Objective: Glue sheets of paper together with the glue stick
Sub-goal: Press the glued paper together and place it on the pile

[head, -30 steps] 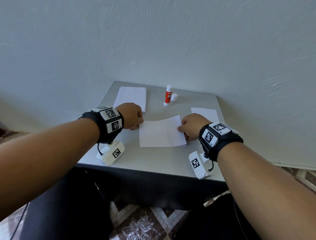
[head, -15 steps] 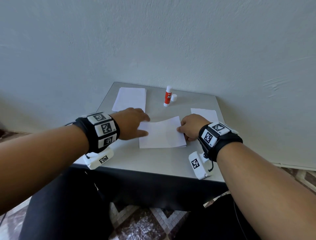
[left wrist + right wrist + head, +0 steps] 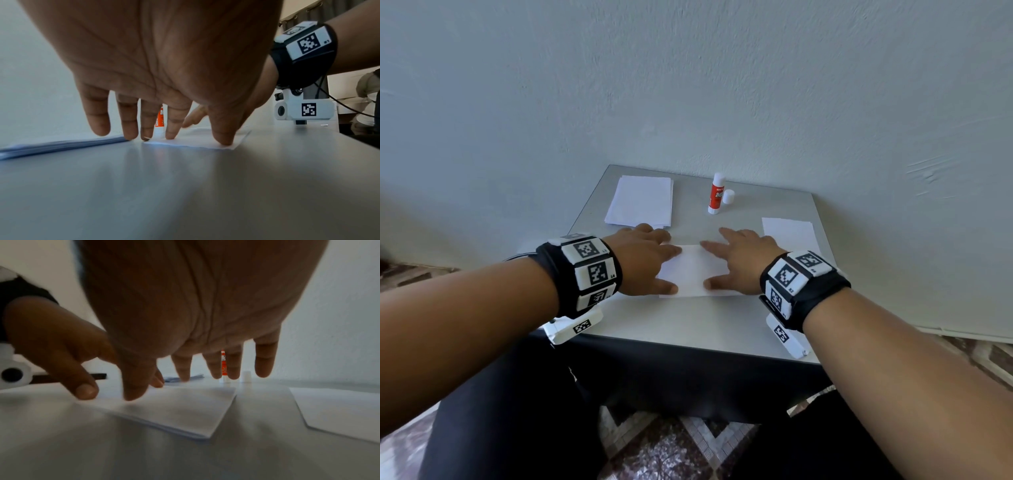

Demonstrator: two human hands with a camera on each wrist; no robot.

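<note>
Two hands lie spread on a sheet of white paper (image 3: pixel 690 272) at the middle of a small grey table (image 3: pixel 688 325) set against a pale wall. The left hand (image 3: pixel 643 263) covers the sheet's left edge, the right hand (image 3: pixel 739 265) its right edge — fingers straight and splayed, fingertips and thumbs pressing down on the paper, nothing gripped. From the left wrist camera, the left fingertips (image 3: pixel 171 134) touch the sheet near its edge; from the right wrist camera the sheet (image 3: pixel 179 408) looks like more than one layer, edges lined up.

Behind the hands, near the wall, the glue stick (image 3: pixel 716 193) stands upright — orange label, white top — with its white cap (image 3: pixel 728 197) standing just beside it on the right. A stack of white paper (image 3: pixel 642 202) lies at the table's far left corner, just beyond the left fingers. A single white sheet (image 3: pixel 791 233) lies at the right side, close to the right hand. Both wrists wear black bands with black-and-white square markers.
</note>
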